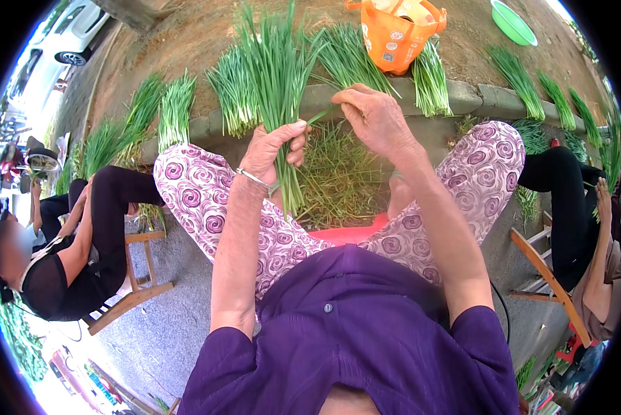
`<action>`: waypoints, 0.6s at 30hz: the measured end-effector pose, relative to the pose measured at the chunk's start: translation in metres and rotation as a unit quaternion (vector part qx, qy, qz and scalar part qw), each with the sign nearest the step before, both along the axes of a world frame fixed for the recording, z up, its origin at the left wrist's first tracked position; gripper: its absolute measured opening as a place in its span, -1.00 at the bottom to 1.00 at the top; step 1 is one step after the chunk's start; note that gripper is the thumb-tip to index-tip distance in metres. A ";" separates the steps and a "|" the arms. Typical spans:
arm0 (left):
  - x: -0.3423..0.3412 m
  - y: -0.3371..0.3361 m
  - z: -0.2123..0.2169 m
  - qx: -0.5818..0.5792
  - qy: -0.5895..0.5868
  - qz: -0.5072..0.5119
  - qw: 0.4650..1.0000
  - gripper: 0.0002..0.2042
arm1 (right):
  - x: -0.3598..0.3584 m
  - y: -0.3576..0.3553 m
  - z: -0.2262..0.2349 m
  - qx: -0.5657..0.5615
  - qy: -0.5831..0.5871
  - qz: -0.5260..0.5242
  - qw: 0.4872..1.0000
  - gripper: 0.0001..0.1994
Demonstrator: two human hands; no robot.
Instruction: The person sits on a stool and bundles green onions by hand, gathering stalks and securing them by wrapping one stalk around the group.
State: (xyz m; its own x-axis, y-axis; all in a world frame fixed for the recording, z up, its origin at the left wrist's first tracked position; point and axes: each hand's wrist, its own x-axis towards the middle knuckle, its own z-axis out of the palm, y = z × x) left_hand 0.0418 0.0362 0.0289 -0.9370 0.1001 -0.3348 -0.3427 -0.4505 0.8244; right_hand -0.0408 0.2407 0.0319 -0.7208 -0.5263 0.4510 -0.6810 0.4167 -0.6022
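My left hand (pixel 274 151) is closed around a bunch of long green chives (pixel 277 76), held upright in front of me with the cut ends hanging below my fist. My right hand (pixel 376 117) pinches a single thin leaf at the side of that bunch. A silver bangle (pixel 253 179) sits on my left wrist. Below both hands, between my knees in purple-patterned trousers, lies a heap of loose chive trimmings (pixel 338 176).
Several tidy chive bundles (pixel 175 111) lie along a stone kerb (pixel 466 95). An orange bag (pixel 395 31) and a green basin (pixel 512 22) sit on the dirt behind. One person sits on a wooden stool (pixel 141 277) at left; another person (pixel 587 228) sits at right.
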 end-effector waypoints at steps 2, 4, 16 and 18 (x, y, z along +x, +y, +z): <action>0.001 -0.003 0.003 0.012 0.000 0.004 1.000 -0.82 | -0.002 0.002 0.000 0.013 -0.016 -0.001 1.000 -0.85; 0.002 -0.004 0.004 0.026 0.003 0.002 1.000 -0.82 | -0.001 0.004 -0.001 0.023 -0.031 -0.007 0.999 -0.82; 0.000 -0.016 0.001 0.062 0.026 0.003 0.998 -0.82 | -0.003 0.006 -0.003 0.081 -0.084 0.021 0.993 -0.83; 0.000 -0.014 0.002 0.061 0.025 0.013 0.998 -0.82 | -0.003 0.006 -0.003 0.082 -0.073 0.018 0.994 -0.84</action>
